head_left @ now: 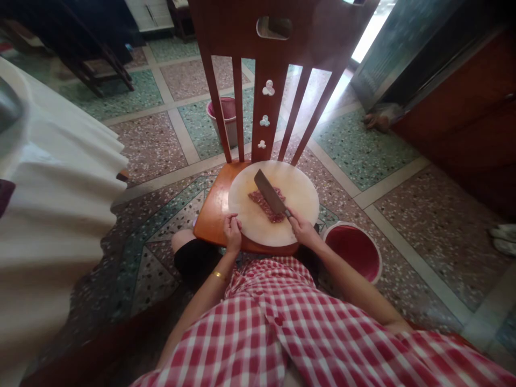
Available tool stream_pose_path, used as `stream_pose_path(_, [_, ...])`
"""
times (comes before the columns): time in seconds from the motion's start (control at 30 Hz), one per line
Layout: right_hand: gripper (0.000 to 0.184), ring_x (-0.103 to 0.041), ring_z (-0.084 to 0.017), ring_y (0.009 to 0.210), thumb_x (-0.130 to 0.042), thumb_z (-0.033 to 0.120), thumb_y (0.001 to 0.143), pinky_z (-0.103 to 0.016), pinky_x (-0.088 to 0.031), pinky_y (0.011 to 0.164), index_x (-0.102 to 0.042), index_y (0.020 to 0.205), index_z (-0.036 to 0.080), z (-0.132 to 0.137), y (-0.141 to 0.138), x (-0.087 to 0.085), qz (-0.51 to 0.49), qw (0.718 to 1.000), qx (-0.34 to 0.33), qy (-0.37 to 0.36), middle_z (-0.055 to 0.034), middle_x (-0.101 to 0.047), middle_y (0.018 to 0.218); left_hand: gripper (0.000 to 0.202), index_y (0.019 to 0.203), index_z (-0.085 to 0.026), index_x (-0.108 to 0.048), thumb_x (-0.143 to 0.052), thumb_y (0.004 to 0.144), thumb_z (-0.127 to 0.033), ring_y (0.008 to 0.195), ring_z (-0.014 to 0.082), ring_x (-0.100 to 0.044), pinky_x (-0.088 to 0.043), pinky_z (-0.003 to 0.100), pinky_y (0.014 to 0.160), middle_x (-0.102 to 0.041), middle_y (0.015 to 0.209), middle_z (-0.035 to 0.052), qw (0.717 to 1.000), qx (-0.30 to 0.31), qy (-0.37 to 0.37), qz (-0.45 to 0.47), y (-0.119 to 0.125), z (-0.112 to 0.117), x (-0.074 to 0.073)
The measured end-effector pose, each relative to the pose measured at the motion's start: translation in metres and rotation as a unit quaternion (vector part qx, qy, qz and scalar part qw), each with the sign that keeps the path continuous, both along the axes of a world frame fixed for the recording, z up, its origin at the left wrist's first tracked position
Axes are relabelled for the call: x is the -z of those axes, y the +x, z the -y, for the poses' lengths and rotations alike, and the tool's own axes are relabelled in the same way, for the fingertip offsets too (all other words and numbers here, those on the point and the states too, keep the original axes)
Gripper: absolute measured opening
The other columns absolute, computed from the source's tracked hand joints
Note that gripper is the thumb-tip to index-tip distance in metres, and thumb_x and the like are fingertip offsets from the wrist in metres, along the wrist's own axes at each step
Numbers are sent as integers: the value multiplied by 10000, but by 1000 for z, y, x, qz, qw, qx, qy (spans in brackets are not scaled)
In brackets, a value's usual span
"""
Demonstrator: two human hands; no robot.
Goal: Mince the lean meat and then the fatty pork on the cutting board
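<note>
A round pale cutting board (300,193) lies on the seat of a wooden chair (209,212) in front of me. A patch of minced red meat (262,203) sits at the board's middle. My right hand (302,228) is closed round the handle of a cleaver (269,192), whose blade rests across the meat. My left hand (233,231) rests with curled fingers on the board's near left edge, gripping its rim. A gold bangle is on my left wrist.
A red basin (353,250) stands on the floor at my right, a pink bucket (226,118) behind the chair back. White cloth (52,204) hangs at the left. The floor is patterned terrazzo. Dark wooden furniture stands at right and far left.
</note>
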State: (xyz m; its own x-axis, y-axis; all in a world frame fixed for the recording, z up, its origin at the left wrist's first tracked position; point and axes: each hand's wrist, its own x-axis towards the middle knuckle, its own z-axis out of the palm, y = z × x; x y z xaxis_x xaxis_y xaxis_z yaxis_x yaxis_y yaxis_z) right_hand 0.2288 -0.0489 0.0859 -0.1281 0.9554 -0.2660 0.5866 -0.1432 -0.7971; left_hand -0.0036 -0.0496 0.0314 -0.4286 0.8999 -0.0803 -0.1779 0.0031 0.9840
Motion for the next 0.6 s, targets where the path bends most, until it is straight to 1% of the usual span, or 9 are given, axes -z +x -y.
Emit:
stream_pose_path(0.03, [550,-502,-125,394,-285,404,889,-231,-427,413,-328,1383,164,-3,4,1,-20,999,16,-34,36,-545,516,187,884,-165,-493,-429,840,-335,479,75,-365,-305,201,487,-399,530,-52,1000,4,-3,-2,1,0,1])
stream_pose_path(0.1, [557,-401,-102,311,-281,393,883,-205,-348,331,-297,1390,165,-7,10,1,-59,993,33,-94,82,-433,446,193,879,-168,-495,-428,838,-344,477,77,-365,-305,207,486,-398,529,-52,1000,12,-10,-10,4,1,3])
stream_pose_path(0.17, [565,-357,-96,286,-289,399,879,-195,-301,307,-273,1393,165,-9,17,1,-82,989,17,-118,102,-373,423,203,874,-171,-496,-432,835,-359,477,78,-369,-308,210,488,-399,528,-53,1000,20,-16,-17,6,2,4])
stream_pose_path(0.23, [569,-373,-104,303,-333,434,869,-200,-305,328,-316,1366,159,-8,25,-3,-67,994,-15,-88,102,-371,415,208,877,-171,-496,-434,832,-365,475,76,-368,-307,205,488,-395,523,-57,999,26,-20,-18,7,3,4])
stream_pose_path(0.33, [452,-525,-140,488,-452,458,825,-230,-393,471,-527,1170,177,-6,45,-10,38,995,-81,38,31,-538,539,198,888,-166,-496,-426,835,-344,474,70,-363,-298,194,488,-387,520,-61,999,24,-23,-16,5,4,5])
stream_pose_path(0.37, [391,-561,-156,572,-478,452,815,-241,-406,527,-576,1080,182,-6,54,-12,86,987,-112,80,-2,-591,620,194,891,-165,-497,-422,836,-335,474,69,-362,-296,192,488,-388,520,-61,999,21,-24,-16,4,4,6])
stream_pose_path(0.43, [308,-585,-174,664,-496,433,817,-250,-395,584,-611,965,188,-4,73,-13,175,955,-196,138,-44,-638,735,191,895,-163,-498,-418,838,-327,475,69,-363,-295,190,488,-394,523,-59,999,17,-27,-18,3,5,8])
stream_pose_path(0.53, [266,-579,-166,640,-464,388,851,-241,-345,557,-611,952,192,-1,100,-9,255,893,-324,180,-60,-648,752,194,892,-162,-499,-426,835,-331,474,70,-368,-302,191,485,-401,523,-57,999,14,-31,-28,3,7,9])
stream_pose_path(0.6, [241,-564,-157,614,-462,351,858,-239,-314,539,-611,958,191,0,116,-1,281,861,-371,205,-60,-640,727,197,884,-161,-500,-434,831,-339,473,72,-369,-306,192,481,-404,522,-55,999,19,-36,-34,4,10,10])
